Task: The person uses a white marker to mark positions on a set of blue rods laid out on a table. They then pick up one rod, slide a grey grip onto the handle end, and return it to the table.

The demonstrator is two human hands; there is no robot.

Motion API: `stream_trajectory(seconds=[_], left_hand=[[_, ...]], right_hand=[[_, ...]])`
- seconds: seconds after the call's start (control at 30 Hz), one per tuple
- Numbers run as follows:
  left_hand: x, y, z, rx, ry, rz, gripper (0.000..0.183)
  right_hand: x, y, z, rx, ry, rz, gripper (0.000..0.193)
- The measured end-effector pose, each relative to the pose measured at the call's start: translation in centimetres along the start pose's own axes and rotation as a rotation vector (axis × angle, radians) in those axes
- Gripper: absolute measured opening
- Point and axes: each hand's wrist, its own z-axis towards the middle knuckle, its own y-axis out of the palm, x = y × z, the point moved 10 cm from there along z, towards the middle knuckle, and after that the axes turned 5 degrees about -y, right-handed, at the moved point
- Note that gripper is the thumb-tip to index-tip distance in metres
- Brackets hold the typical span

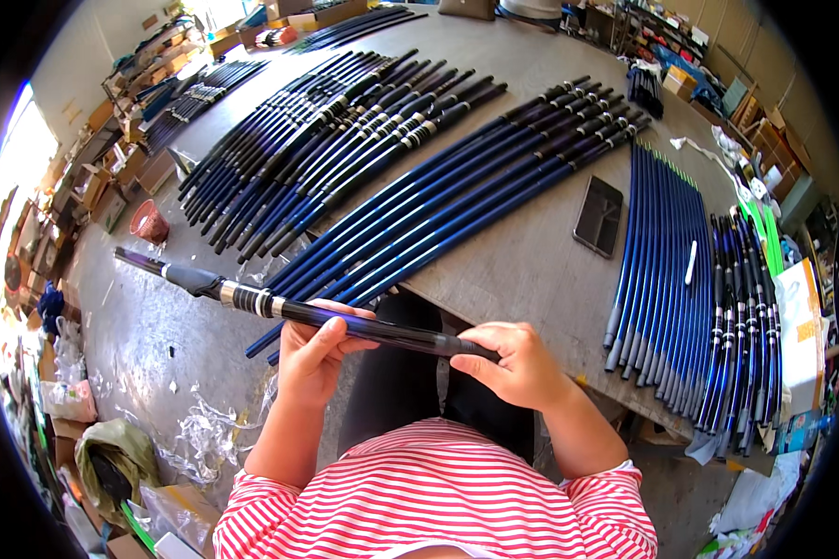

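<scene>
We have one dark rod in the air off the surface's near edge, slanting up to the left. Left hand: grasping it mid-length, thumb on top, fingers round the far side. Right hand: thumb and fingers gripping the butt end. Neither hand is free.

Risks, our judgement: the long left end, with its metal rings and reel fitting, has no support past the left hand, so a loose grip there could let it dip. It crosses over the lower ends of the middle blue rods, which jut past the near edge; a swing could knock or scratch them, or push one off. We can't tell whether they touch now. The white marker, lying across the right-hand rods, could roll if those shift. The phone looks out of reach of a bump.
</scene>
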Motion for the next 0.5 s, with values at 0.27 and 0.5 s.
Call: stream_trajectory(seconds=[0.27,0.5], left_hand=[[-4.5,4.8,-0.2,-0.293,-0.093,0.083,0.052],[-4.8,5.9,0.2,-0.227,-0.066,0.092,0.018]], right_hand=[[0.9,0.9,-1.1,0.073,0.103,0.215,0.022],[1.8,1.6,-1.7,0.057,0.151,0.227,0.026]])
